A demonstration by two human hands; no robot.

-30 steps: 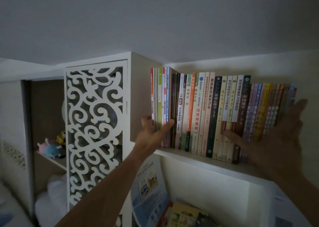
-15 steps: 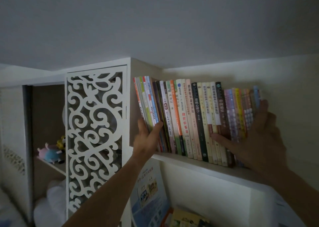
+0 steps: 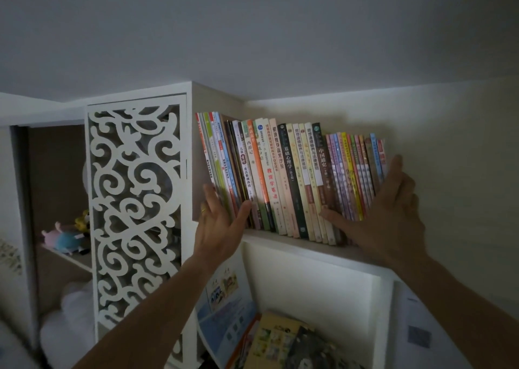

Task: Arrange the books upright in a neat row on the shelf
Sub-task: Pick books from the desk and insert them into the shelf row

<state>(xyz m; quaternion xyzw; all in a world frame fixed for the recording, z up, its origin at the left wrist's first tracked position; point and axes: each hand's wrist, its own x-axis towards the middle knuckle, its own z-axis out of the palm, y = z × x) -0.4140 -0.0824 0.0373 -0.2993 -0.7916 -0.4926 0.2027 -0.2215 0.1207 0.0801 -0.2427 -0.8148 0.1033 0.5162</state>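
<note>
- A row of books (image 3: 289, 177) is seen on a high white shelf (image 3: 306, 246), leaning slightly left.
- The row is bracketed by flat, wide grips: left hand (image 3: 217, 225) and right hand (image 3: 393, 214).
- Mostly done, it is judged; straightening remains.

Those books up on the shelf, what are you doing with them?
A person is tidying the row of books on the top shelf, one hand at each end. The left hand presses flat against the left end, thumb across the spines. The right hand presses against the right end by the thin colourful books, thumb touching the spines lower down. The books stand together but lean, tops tipped left, so the row is not straight yet. More books lie in the cubby below.
</note>
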